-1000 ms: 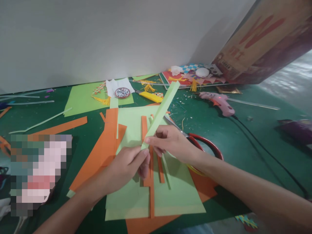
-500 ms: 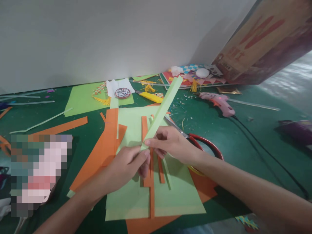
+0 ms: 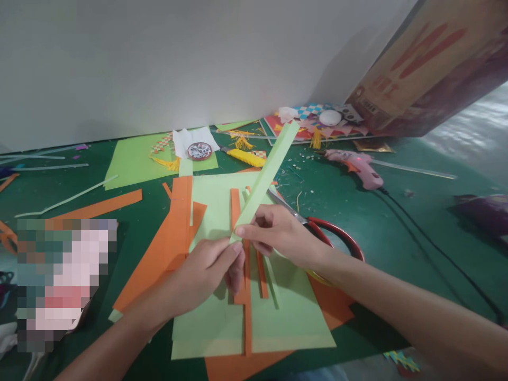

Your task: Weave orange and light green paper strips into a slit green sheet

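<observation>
Both my hands pinch the near end of a long light green paper strip [image 3: 265, 176] that slants up and to the right. My left hand [image 3: 206, 272] grips it from below with thumb and fingers closed. My right hand [image 3: 278, 233] pinches the same end from the right. Under the hands lie light green paper sheets [image 3: 286, 317], thin orange strips [image 3: 246, 317] and orange paper [image 3: 174, 238] on the green tabletop [image 3: 397, 238].
Red-handled scissors [image 3: 337, 238] lie just behind my right wrist. A pink glue gun [image 3: 357, 166] with a black cord sits at the right. A yellow cutter [image 3: 244, 157], a round tin [image 3: 199, 151], craft scraps and a leaning cardboard box [image 3: 428, 69] line the wall.
The far tip of the green strip has risen slightly and swung a little to the right. Both hands have stayed in place.
</observation>
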{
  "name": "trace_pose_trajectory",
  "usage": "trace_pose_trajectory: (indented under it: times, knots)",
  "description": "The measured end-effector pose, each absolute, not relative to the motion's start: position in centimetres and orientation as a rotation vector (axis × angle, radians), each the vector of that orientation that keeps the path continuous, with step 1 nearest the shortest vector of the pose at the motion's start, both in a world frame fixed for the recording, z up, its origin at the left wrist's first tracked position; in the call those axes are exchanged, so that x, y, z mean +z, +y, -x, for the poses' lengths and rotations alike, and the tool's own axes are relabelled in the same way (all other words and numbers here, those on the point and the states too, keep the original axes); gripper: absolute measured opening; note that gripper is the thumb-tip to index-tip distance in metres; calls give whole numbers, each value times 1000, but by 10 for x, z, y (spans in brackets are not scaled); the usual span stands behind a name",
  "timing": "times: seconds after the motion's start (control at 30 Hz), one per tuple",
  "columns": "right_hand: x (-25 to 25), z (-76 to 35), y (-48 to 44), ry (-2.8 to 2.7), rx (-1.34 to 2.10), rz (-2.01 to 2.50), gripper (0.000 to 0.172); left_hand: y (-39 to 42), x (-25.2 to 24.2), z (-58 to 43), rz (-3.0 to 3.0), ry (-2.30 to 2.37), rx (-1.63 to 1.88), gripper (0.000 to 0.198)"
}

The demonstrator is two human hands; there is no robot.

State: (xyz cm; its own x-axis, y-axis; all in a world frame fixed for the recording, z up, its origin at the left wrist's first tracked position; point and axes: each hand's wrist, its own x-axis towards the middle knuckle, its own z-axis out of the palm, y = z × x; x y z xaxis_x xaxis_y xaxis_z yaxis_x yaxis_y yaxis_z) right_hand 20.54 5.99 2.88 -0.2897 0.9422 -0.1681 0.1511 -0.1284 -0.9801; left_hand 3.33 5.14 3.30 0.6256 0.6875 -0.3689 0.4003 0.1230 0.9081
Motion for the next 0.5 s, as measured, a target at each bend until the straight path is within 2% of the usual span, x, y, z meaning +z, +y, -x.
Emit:
trace_pose_trajectory:
  times: [0.2, 0.5]
  knots:
    - [26, -206, 59, -1535, 1553, 1166, 32, 51, 33, -33, -1521, 940, 290, 40]
    - [29, -206, 60, -1432, 1520, 1274, 37, 52, 33, -34, -1522, 977, 277, 37]
